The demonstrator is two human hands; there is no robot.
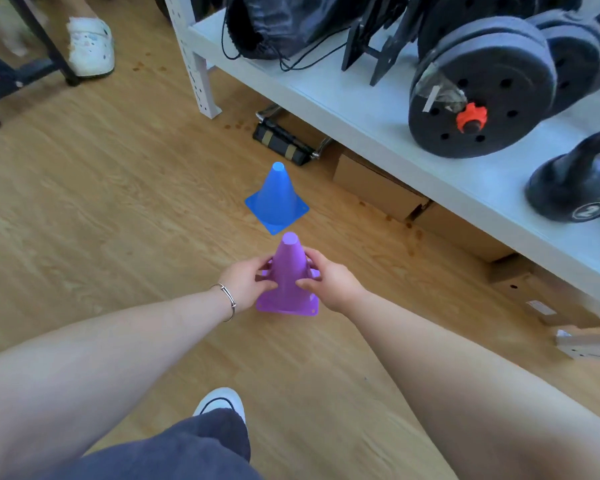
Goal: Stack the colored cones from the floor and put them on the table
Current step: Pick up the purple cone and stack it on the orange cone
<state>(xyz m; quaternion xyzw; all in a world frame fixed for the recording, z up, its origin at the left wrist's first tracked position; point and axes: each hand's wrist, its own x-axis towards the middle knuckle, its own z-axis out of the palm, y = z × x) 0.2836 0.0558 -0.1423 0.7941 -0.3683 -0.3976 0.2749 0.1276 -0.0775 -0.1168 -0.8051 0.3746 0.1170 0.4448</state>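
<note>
Both hands are gripping the purple cone [287,271], left hand [246,280] and right hand [329,282] on opposite sides, probably steadying it for stacking onto the blue cone [277,197].

Near cone [288,271] between left hand [245,282] and right hand [331,284] — far cone [278,199] just behind, table [361,98] at right.

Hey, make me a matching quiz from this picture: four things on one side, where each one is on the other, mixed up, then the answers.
Things:
1 purple cone
2 blue cone
3 kettlebell
4 cardboard box

Places:
A on the table
B under the table
C untouched on the floor
D gripped by left hand and right hand

Pairs: 1-D, 2-C, 3-A, 4-B
</note>
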